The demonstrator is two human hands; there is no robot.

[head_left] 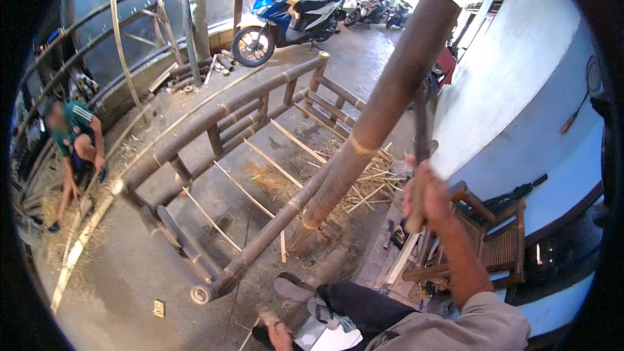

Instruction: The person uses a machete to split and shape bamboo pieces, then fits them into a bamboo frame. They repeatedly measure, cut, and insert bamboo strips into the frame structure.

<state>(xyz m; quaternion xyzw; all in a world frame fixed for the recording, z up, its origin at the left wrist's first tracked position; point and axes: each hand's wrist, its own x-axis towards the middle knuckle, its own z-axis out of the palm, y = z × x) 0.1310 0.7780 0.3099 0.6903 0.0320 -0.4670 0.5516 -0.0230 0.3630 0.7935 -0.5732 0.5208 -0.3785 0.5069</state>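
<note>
My right hand (pixel 429 198), raised at the right, is closed round the wooden handle of a machete (pixel 422 123). Its dark blade points up beside a thick brown bamboo pole (pixel 383 97), and I cannot tell whether they touch. The pole stands tilted, its upper end nearest me and its lower end behind the near rail of a bamboo frame (pixel 260 247). Low at the bottom edge, my left hand (pixel 279 336) is closed on something I cannot make out. Thin bamboo strips (pixel 244 196) lie across the frame's inside.
A co-worker (pixel 77 131) squats at the left beside a long bamboo pole (pixel 81 237). Bamboo shavings and offcuts (pixel 370 185) lie on the floor. A bamboo chair (pixel 487 240) stands by the right wall. Motor scooters (pixel 289 19) are parked behind. A small yellow packet (pixel 158 308) lies front left.
</note>
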